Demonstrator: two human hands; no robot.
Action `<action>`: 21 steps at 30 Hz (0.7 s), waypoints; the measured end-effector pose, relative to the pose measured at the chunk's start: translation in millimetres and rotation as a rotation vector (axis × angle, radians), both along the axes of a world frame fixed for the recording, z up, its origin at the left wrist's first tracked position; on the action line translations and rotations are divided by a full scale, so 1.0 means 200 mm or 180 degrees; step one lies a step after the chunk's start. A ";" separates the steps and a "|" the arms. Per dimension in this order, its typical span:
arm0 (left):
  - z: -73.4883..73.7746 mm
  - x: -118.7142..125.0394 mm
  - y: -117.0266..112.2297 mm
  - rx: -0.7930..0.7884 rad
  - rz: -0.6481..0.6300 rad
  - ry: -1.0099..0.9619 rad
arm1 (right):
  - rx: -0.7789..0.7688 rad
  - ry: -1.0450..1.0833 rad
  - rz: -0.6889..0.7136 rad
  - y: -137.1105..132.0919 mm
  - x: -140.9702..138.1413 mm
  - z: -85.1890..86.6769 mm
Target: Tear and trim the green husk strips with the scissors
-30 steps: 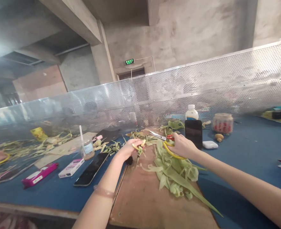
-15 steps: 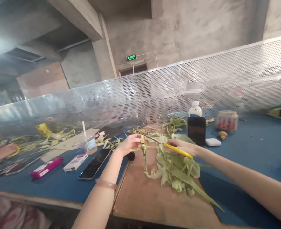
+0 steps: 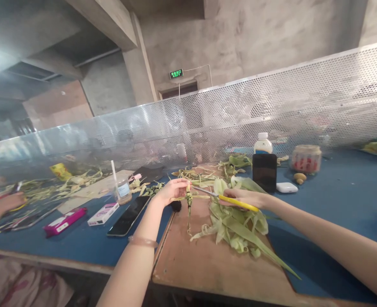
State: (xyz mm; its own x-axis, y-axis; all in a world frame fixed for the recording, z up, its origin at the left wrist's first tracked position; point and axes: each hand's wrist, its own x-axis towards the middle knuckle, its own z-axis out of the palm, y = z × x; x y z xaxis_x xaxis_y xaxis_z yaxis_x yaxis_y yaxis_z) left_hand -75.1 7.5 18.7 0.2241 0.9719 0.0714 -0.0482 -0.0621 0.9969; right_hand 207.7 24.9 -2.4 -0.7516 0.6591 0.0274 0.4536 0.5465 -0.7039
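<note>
My left hand (image 3: 172, 190) pinches a small knotted piece of green leaf strips (image 3: 188, 198), holding it above a brown wooden board (image 3: 207, 260); loose ends hang down from it. My right hand (image 3: 244, 197) is closed round yellow-handled scissors (image 3: 226, 198), whose metal blades point left and reach the leaf piece. A heap of pale green leaf strips (image 3: 236, 221) lies on the board under my right hand.
On the blue table stand a dark phone upright (image 3: 264, 172), a white bottle (image 3: 263, 144), a jar (image 3: 305, 158), a white earbud case (image 3: 286, 187), a flat phone (image 3: 127, 215), pink boxes (image 3: 65, 222) and a cup with a straw (image 3: 121, 190). Another person's hand (image 3: 2, 202) works at far left. A perforated metal screen (image 3: 271, 111) backs the table.
My right hand picked up the yellow scissors and brought the blades left to the leaf piece. My left hand raised the knotted strips. The camera shifted slightly.
</note>
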 end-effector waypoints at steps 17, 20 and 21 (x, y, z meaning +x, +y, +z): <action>-0.02 0.05 0.02 0.0160 -0.0029 0.0399 | 0.0380 -0.0402 0.0026 -0.04 -0.04 0.01; -0.02 0.06 0.01 0.0206 -0.0032 0.0384 | 0.0336 -0.0424 0.0101 -0.04 -0.03 0.03; -0.02 0.06 0.01 0.0221 -0.0036 0.0379 | 0.0335 -0.0432 0.0115 -0.04 -0.03 0.03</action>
State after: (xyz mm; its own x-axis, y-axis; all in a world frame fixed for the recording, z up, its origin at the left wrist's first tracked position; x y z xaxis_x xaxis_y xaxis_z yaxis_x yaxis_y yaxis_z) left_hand -62.8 9.8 13.9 0.2459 0.9630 0.1108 0.0691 -0.1314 0.9889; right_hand 202.2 17.4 2.9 -0.7763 0.6304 -0.0084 0.5192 0.6317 -0.5756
